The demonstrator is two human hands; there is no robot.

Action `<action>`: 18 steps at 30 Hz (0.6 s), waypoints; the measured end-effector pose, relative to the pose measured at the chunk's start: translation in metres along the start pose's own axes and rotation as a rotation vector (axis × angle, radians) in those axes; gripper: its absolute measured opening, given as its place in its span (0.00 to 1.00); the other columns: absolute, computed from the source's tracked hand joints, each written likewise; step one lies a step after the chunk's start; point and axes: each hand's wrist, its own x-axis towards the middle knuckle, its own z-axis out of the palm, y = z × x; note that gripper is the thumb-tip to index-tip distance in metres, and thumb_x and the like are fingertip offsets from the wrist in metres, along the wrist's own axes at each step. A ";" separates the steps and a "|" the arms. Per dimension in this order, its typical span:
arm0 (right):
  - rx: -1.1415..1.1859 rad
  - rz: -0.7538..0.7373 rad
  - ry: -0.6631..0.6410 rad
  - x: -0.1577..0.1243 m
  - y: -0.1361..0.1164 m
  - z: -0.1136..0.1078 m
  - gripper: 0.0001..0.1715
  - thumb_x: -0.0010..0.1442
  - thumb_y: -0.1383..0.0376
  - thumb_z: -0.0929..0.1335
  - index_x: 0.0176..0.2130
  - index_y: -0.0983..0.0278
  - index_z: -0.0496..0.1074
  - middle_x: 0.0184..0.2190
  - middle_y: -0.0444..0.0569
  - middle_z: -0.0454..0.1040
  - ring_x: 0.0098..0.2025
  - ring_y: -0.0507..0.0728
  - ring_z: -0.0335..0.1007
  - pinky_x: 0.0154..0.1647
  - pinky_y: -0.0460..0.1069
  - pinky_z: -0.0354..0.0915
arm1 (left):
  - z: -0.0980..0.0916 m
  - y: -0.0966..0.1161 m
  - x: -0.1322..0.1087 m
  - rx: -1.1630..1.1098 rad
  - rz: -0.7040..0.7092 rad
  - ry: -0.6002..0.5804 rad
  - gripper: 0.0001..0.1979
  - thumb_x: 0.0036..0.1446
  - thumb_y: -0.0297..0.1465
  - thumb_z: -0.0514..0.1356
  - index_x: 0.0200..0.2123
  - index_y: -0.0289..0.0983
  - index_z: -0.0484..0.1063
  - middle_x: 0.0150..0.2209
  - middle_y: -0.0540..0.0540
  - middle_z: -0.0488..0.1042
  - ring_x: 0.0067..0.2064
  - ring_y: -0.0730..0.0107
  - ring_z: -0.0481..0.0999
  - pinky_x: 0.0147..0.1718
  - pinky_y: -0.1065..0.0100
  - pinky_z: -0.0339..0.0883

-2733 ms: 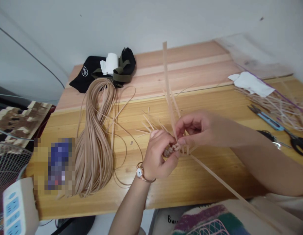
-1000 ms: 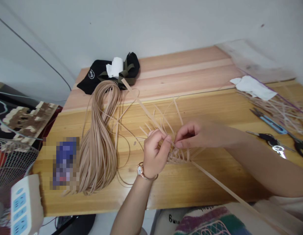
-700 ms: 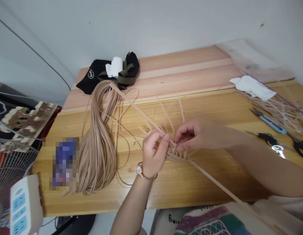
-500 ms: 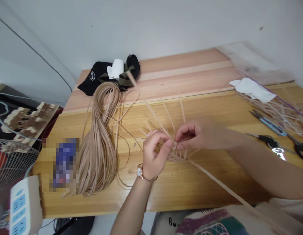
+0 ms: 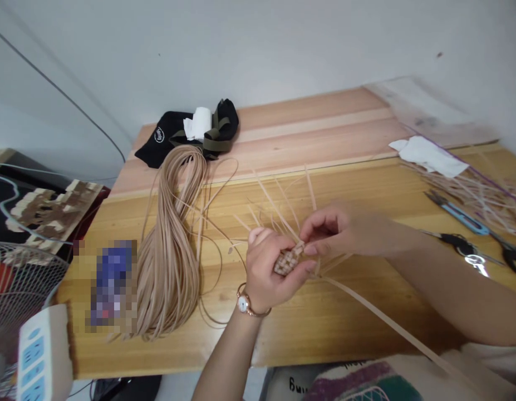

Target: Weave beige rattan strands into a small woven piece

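The small woven piece [image 5: 286, 262] sits in the curl of the left hand [image 5: 270, 267], gripped between thumb and fingers, while the right hand [image 5: 330, 231] pinches its upper right edge, and 1 long strip [image 5: 408, 335] slants away over the wooden table [image 5: 308, 334].

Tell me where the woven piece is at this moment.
In the head view, below and right of centre, the woven piece is held in the left hand, with the right hand at its upper-right edge.

I observe a black bag [image 5: 168, 131] under a white paper roll [image 5: 202, 122] on the worktop [image 5: 366, 192], keys [image 5: 453, 241] lying right.
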 end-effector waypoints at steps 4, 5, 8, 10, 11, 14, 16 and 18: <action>0.018 -0.007 -0.023 0.000 0.001 0.001 0.17 0.51 0.52 0.69 0.31 0.64 0.74 0.24 0.43 0.69 0.25 0.48 0.60 0.24 0.45 0.55 | 0.001 0.000 0.000 -0.008 0.016 0.015 0.09 0.51 0.33 0.61 0.30 0.36 0.64 0.22 0.51 0.66 0.25 0.74 0.62 0.31 0.66 0.57; 0.009 -0.013 -0.017 0.000 0.001 0.001 0.17 0.51 0.52 0.69 0.30 0.65 0.74 0.24 0.43 0.69 0.25 0.48 0.60 0.24 0.45 0.55 | 0.001 0.000 0.000 -0.004 0.018 0.017 0.09 0.51 0.33 0.61 0.30 0.36 0.64 0.22 0.51 0.66 0.25 0.74 0.62 0.31 0.66 0.57; -0.025 -0.022 -0.011 0.001 0.001 0.001 0.17 0.51 0.52 0.69 0.30 0.65 0.73 0.22 0.42 0.68 0.24 0.48 0.59 0.23 0.44 0.54 | 0.001 0.001 0.000 0.004 0.024 0.015 0.07 0.51 0.31 0.61 0.29 0.36 0.64 0.22 0.51 0.66 0.25 0.74 0.62 0.31 0.65 0.57; -0.038 -0.021 -0.017 0.001 0.001 0.001 0.17 0.50 0.52 0.70 0.30 0.65 0.73 0.21 0.41 0.66 0.23 0.47 0.58 0.22 0.44 0.53 | 0.000 0.001 0.001 0.010 0.028 0.009 0.06 0.51 0.30 0.61 0.29 0.36 0.64 0.22 0.50 0.67 0.26 0.74 0.62 0.31 0.65 0.57; -0.047 -0.019 -0.019 0.001 0.002 0.000 0.17 0.50 0.53 0.70 0.30 0.65 0.73 0.21 0.41 0.66 0.23 0.47 0.57 0.22 0.44 0.52 | 0.000 0.001 0.001 0.015 0.030 0.005 0.06 0.51 0.30 0.60 0.28 0.36 0.64 0.22 0.50 0.67 0.26 0.74 0.62 0.31 0.65 0.57; -0.078 -0.018 -0.022 0.000 0.003 0.000 0.17 0.50 0.52 0.70 0.30 0.65 0.73 0.20 0.41 0.65 0.22 0.47 0.57 0.20 0.44 0.51 | 0.000 0.001 0.001 0.026 0.032 -0.005 0.06 0.52 0.30 0.60 0.28 0.36 0.64 0.22 0.50 0.66 0.26 0.74 0.62 0.31 0.66 0.57; -0.089 -0.015 -0.023 0.000 0.003 0.000 0.17 0.50 0.52 0.70 0.30 0.65 0.73 0.20 0.41 0.65 0.22 0.47 0.57 0.20 0.44 0.51 | 0.000 0.001 0.000 0.025 0.030 -0.006 0.06 0.52 0.30 0.60 0.28 0.36 0.64 0.22 0.50 0.67 0.26 0.74 0.62 0.31 0.66 0.57; -0.105 -0.020 -0.017 0.000 0.002 0.001 0.17 0.49 0.52 0.70 0.30 0.64 0.72 0.20 0.41 0.65 0.22 0.47 0.57 0.20 0.44 0.51 | 0.000 0.001 0.000 0.018 0.026 -0.001 0.07 0.52 0.31 0.61 0.28 0.36 0.65 0.22 0.50 0.68 0.26 0.74 0.63 0.32 0.66 0.58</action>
